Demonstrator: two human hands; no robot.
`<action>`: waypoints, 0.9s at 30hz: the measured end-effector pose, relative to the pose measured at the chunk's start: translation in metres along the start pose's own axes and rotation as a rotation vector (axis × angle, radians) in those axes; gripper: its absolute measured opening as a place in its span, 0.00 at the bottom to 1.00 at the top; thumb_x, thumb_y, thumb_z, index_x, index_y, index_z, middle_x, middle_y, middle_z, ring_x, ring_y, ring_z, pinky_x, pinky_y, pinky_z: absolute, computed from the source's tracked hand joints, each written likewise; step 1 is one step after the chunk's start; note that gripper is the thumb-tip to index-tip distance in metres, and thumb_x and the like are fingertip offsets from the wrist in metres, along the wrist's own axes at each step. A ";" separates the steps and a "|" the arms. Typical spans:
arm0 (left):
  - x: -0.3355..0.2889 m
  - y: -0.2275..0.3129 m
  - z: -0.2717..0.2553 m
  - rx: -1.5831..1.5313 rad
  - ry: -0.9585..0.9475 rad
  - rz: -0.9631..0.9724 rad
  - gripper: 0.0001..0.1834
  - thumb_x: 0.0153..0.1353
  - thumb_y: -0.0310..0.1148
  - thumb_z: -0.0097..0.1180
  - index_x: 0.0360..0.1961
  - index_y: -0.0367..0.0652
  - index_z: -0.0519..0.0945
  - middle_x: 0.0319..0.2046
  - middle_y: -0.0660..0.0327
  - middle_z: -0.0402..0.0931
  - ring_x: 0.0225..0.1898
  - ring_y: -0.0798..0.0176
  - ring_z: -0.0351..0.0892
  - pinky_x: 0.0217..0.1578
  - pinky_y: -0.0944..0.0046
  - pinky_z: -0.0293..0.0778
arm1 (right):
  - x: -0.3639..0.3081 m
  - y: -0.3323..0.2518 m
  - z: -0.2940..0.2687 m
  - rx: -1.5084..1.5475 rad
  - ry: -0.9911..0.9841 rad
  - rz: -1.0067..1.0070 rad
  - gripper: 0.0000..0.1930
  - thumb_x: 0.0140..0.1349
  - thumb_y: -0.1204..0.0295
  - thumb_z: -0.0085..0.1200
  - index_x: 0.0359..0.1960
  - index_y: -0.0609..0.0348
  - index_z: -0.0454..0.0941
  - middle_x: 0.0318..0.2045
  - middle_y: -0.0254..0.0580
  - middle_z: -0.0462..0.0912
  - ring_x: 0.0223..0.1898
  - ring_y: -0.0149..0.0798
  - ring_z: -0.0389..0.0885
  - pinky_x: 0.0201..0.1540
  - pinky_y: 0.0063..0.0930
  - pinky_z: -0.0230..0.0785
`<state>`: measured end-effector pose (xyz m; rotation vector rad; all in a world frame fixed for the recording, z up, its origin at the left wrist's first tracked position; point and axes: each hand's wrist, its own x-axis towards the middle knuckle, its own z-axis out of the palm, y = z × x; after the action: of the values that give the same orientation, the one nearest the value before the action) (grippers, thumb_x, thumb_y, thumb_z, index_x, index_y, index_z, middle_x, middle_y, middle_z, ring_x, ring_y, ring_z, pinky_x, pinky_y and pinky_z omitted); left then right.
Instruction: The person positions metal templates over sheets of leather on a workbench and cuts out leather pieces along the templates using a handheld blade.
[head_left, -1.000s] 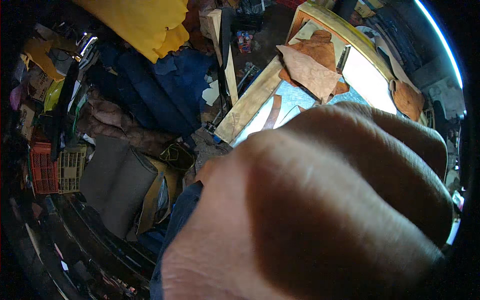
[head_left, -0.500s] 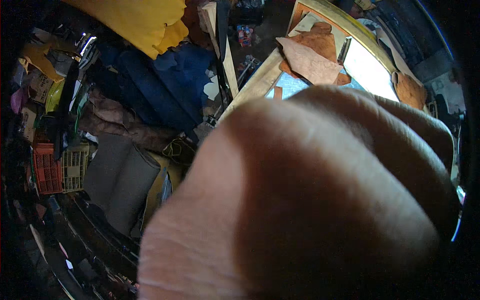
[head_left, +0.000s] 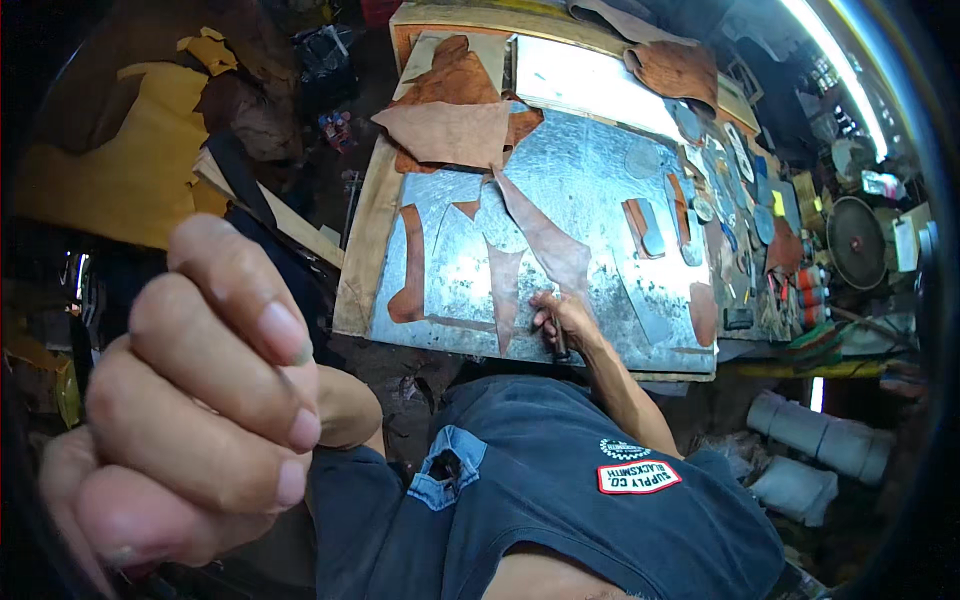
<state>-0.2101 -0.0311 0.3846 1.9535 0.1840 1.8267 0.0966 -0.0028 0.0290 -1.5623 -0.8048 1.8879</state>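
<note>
Close to the camera at the left, my left hand (head_left: 200,400) is raised, its fingers curled together with nothing visible in them. Farther off, at the near edge of the worktable's metal top (head_left: 455,215), my right hand (head_left: 565,318) is closed round a dark-handled tool (head_left: 560,347). The tool's other end is hidden or too small to tell. Just left of that hand lies a narrow pointed strip of brown leather (head_left: 505,290). A larger tapering leather piece (head_left: 548,235) lies just beyond it.
A curved brown leather strip (head_left: 410,260) lies at the table's left. Brown hides (head_left: 440,135) lie at its far left corner beside a bright white board (head_left: 590,80). Small leather pieces and tools crowd the right side, near a round dark disc (head_left: 856,242). A yellow hide (head_left: 110,170) hangs far left.
The hand that filled much of the picture has drawn back to the left as a curled left hand. The view has turned, bringing the table, my torso and my right hand into sight.
</note>
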 end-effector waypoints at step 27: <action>0.042 -0.036 0.035 0.455 -0.221 0.340 0.25 0.73 0.48 0.38 0.59 0.38 0.65 0.26 0.64 0.67 0.24 0.67 0.65 0.32 0.56 0.68 | 0.000 0.003 0.003 0.048 0.012 -0.006 0.17 0.67 0.59 0.52 0.41 0.63 0.78 0.19 0.37 0.79 0.11 0.28 0.66 0.11 0.25 0.59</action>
<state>-0.1643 0.0092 0.4077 2.6243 0.2229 1.8718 0.0933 -0.0051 0.0270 -1.5392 -0.7522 1.8781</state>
